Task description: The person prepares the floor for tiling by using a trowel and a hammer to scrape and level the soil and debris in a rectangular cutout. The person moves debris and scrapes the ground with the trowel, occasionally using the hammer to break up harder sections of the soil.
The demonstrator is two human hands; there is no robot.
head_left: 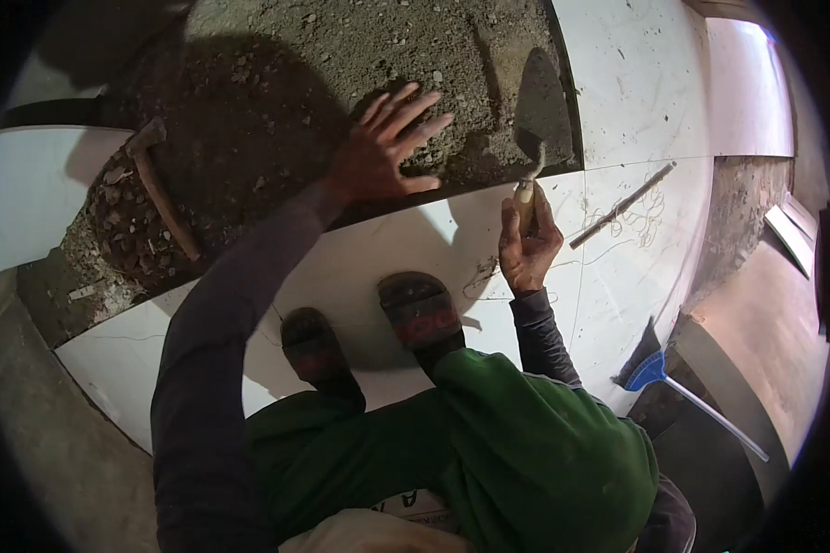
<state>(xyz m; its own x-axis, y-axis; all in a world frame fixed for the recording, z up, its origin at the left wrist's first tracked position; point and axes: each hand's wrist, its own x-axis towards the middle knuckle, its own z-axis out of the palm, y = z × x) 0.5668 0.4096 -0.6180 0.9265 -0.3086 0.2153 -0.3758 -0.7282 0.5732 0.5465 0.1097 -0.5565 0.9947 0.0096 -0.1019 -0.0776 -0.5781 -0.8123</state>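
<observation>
My right hand (529, 247) is closed around the wooden handle of a pointed trowel (541, 101). The trowel's grey blade lies over the loose sandy fill (387, 41), close to the right edge of the unfilled floor patch. My left hand (387, 152) is spread with its fingers apart over the same fill, near the edge of the white tiles (378, 241); whether it presses on the grit I cannot tell. Nothing is held in it. Left of that arm a hammer (164, 194) with a wooden handle rests on the rubble.
A rod with loose string (622, 205) lies on the tiles to the right. Farther right is a blue broom (647, 370) with a pale handle. My sandalled feet (420, 309) stand on the tiles. Broken rubble (134, 226) fills the left corner of the patch.
</observation>
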